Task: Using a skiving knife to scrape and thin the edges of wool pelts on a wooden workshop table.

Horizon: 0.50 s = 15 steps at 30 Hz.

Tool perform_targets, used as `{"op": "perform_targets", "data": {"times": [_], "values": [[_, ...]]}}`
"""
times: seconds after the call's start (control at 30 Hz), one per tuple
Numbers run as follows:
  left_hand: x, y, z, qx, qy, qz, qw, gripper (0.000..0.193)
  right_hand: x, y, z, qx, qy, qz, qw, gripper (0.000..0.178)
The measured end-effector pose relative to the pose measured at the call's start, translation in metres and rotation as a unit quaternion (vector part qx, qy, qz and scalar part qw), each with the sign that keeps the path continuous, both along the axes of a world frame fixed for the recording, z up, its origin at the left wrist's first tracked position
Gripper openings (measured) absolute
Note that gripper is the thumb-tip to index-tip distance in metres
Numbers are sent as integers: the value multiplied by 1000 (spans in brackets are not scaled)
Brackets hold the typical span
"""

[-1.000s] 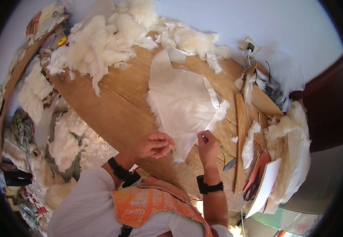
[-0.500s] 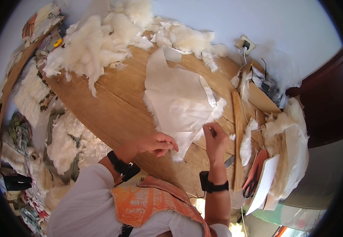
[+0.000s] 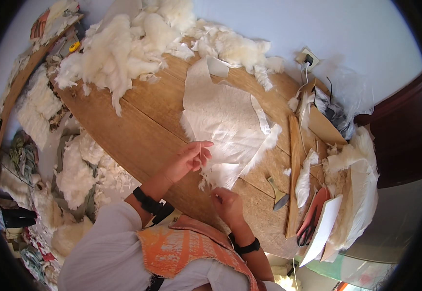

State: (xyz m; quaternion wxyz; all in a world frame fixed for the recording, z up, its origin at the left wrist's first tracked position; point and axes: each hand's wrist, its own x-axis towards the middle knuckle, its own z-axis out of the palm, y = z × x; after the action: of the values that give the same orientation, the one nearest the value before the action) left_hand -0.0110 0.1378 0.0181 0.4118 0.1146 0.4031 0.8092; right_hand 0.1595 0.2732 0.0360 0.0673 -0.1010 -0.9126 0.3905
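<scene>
1. A white fleece-edged hide piece (image 3: 225, 121) lies skin side up at the middle of the wooden table (image 3: 118, 121).
2. The left hand (image 3: 189, 160) rests at its near left edge, fingers (image 3: 202, 145) extended and close together on the edge.
3. The right hand (image 3: 226, 203) sits just below its near tip, fingers curled; whether they pinch anything I cannot tell.
4. Loose white wool (image 3: 123, 48) is heaped at the far left.
5. A long wooden stick (image 3: 293, 174) lies to the right.

We see a wooden table (image 3: 123, 121) with heaps of white fleece (image 3: 123, 53) along its far edge. Toward its right end lie a long wooden stick (image 3: 294, 169), a small blade (image 3: 279, 196), and red-handled scissors (image 3: 310, 225) beside white card (image 3: 325, 228).
</scene>
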Motion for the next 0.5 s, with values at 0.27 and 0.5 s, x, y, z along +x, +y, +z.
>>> {"op": "perform_targets", "data": {"times": [0.27, 0.5], "values": [[0, 7, 16, -212, 420, 27, 882, 25, 8, 1, 5, -5, -2, 10, 1000, 4], [11, 26, -3, -302, 492, 131, 806, 5, 14, 6, 4, 2, -11, -4, 1000, 2]]}}
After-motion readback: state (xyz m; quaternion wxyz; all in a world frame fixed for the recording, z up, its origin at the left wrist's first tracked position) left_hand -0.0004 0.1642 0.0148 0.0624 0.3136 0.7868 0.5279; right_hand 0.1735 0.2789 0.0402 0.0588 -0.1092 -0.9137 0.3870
